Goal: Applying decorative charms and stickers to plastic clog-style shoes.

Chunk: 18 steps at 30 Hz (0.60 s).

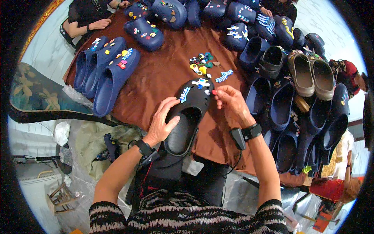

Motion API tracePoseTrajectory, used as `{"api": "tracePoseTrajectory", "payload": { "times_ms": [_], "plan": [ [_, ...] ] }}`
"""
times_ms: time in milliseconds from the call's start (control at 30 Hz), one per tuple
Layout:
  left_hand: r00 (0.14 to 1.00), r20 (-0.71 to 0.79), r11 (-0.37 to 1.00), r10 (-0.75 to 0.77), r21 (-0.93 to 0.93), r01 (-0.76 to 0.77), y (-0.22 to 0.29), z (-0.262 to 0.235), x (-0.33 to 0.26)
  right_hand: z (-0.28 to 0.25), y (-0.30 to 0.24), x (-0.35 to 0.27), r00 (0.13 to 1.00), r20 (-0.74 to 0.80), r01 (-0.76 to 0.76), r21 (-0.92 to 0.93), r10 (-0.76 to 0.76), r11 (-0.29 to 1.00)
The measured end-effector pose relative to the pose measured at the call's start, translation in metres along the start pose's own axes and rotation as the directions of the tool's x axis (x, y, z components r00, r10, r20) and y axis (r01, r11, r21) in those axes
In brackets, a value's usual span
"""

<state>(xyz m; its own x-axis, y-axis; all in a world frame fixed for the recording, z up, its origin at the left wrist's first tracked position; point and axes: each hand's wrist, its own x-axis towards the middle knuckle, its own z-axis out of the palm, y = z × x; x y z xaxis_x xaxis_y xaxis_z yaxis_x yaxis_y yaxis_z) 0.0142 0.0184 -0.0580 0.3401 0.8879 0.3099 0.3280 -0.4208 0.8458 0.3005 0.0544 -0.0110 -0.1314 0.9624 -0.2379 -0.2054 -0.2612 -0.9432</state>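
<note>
A black clog (183, 132) lies at the near edge of the cloth, its toe pointing away from me. On its toe sit a blue-and-white lettered charm, a white-and-blue charm (201, 83) and a small pale charm. My left hand (160, 120) grips the clog's left side, thumb over the rim of the opening. Between the thumb and forefinger of my right hand (232, 102) is a small red shoe charm (214, 92), held just by the right side of the toe. Beyond the toe lies a small pile of loose charms (202, 64), with lettered blue-and-white charms (224, 75) beside it.
The brown cloth (171, 58) covers the table. Navy clogs with charms (117, 78) stand on the left, more (169, 13) at the far side, and many clogs crowd the right, including a taupe pair (302, 74). Other people sit across the table. A patterned chair (43, 91) stands left.
</note>
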Motion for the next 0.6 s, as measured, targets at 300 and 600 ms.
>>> {"api": "tracePoseTrajectory", "payload": {
  "times_ms": [300,600],
  "plan": [
    [1.0,-0.013,1.0,0.014,-0.024,-0.014,0.0,0.002,0.002,0.014,0.015,-0.012,0.991,0.033,-0.13,0.174,0.126,0.976],
    [1.0,-0.015,1.0,0.014,-0.028,-0.014,-0.003,0.003,0.001,0.007,0.0,0.003,0.972,0.128,-0.192,-0.052,0.198,0.98]
  ]
}}
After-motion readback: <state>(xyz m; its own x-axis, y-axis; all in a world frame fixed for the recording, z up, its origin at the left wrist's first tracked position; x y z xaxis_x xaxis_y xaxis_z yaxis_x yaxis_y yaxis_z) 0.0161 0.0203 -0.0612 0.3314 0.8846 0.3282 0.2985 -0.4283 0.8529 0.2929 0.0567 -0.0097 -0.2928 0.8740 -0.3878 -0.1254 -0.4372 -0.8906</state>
